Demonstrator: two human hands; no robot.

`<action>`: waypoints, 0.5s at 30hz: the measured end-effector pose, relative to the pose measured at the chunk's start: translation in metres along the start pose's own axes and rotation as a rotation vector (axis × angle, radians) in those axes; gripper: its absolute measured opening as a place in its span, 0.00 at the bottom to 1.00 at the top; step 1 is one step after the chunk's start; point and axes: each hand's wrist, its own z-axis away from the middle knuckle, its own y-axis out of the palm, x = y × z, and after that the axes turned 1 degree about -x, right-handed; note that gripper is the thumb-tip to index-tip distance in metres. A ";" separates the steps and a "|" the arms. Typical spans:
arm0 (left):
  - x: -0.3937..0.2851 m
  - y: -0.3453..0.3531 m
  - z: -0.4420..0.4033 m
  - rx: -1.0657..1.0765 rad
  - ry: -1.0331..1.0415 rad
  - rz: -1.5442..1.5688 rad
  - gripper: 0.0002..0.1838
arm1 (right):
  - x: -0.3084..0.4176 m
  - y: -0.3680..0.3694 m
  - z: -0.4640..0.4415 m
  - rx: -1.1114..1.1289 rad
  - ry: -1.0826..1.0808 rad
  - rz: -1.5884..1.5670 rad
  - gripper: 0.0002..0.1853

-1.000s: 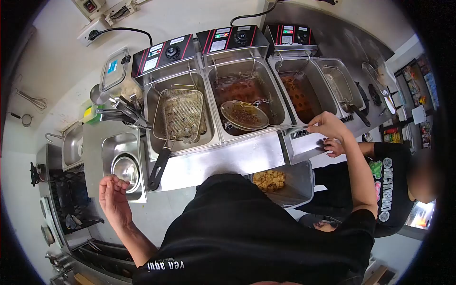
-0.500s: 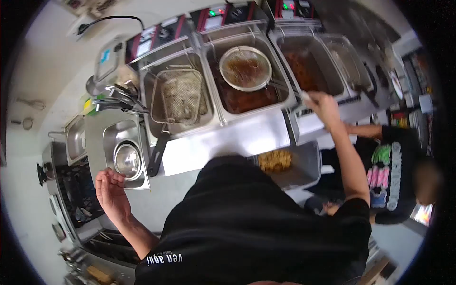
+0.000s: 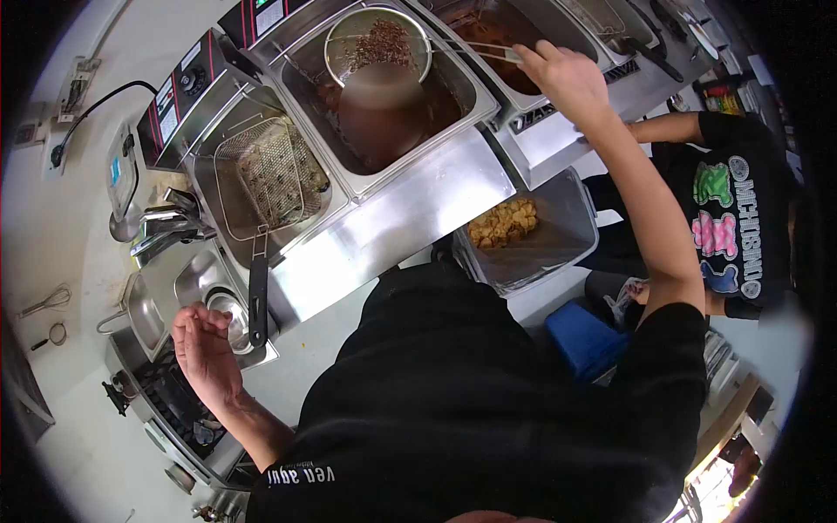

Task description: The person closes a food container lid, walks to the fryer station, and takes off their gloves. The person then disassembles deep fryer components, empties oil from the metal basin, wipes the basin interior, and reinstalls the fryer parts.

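Strainer (image 3: 346, 39): swung since a second ago from the front half of the middle fryer (image 3: 427, 150) to its back end, beyond and left of the right fingertips; dark crumbs (image 3: 384, 44) heaped in the mesh.
Right hand (image 3: 568, 84): fingers narrowed, pinching the end of the strainer's thin handle (image 3: 478, 50).
Left hand (image 3: 207, 356): raised in the air, fingers loosely curled and bunched; whether the tips meet, I cannot tell.
Steel bowl (image 3: 234, 324): right behind the left fingers, partly hidden by them.
Wire basket (image 3: 275, 170): up and right of the left fingers, sitting in the left fryer, its black grip (image 3: 258, 301) pointing back toward them.
Bin (image 3: 567, 218): below the right fingers, golden-brown pieces (image 3: 504, 222) piled at one side.
Co-worker (image 3: 732, 218): off to the right, black shirt, one arm reaching in beneath the right forearm.
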 end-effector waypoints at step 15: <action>-0.001 -0.023 0.027 -0.157 0.074 0.076 0.09 | -0.013 -0.033 0.008 0.457 0.186 -0.576 0.14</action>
